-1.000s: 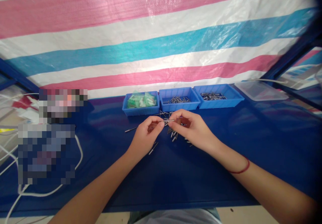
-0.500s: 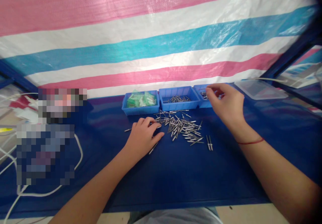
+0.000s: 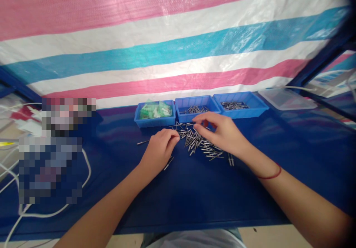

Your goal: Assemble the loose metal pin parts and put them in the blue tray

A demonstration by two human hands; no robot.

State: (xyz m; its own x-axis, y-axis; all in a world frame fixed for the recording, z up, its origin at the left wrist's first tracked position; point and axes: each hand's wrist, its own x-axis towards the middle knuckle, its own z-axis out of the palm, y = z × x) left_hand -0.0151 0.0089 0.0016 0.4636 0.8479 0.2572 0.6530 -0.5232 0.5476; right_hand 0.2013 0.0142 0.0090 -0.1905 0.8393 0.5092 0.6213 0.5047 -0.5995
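A loose pile of silver blind rivets [image 3: 198,142] lies on the dark blue tabletop. My left hand [image 3: 160,147] is at the left edge of the pile, thumb and fingers pinched together; whatever is between them is hidden. Over the upper right of the pile hovers my right hand [image 3: 221,129], its thumb and forefinger apart with nothing visible between them. Behind the pile, the middle blue bin [image 3: 197,117] and the right blue bin [image 3: 247,112] both contain rivets. Single rivets lie left of and below my left hand, and two more [image 3: 231,159] sit under my right wrist.
The left blue bin [image 3: 155,122] contains green and clear plastic packets [image 3: 155,109]. A translucent lid [image 3: 287,99] lies beyond the bins at right. White cables [image 3: 87,162] loop around a blurred area at left. A striped sheet [image 3: 167,60] hangs behind.
My right hand has moved from the right bin left and toward me, over the pile, leaving that bin in view. My left fingers have closed into a pinch.
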